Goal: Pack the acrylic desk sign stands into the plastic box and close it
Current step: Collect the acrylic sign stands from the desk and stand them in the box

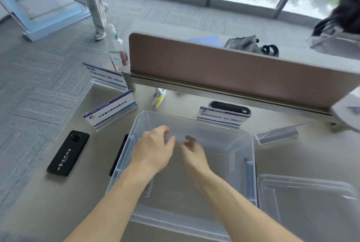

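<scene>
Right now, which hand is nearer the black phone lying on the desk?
Left. The left hand is over the plastic box, toward the side where the black phone lies; the right hand is further inside, beyond it.

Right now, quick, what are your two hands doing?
Left hand: over the plastic box, fingers curled; holding anything cannot be told.
Right hand: same, cannot be told.

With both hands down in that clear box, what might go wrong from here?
The hands, left and right, seem to hold something clear and blurred over the plastic box; it might slip or scratch.

The empty acrylic stand lying right of the box is nearly invisible and might be forgotten.

The black phone sits close to the desk's left edge; a stray elbow might knock it off.
</scene>
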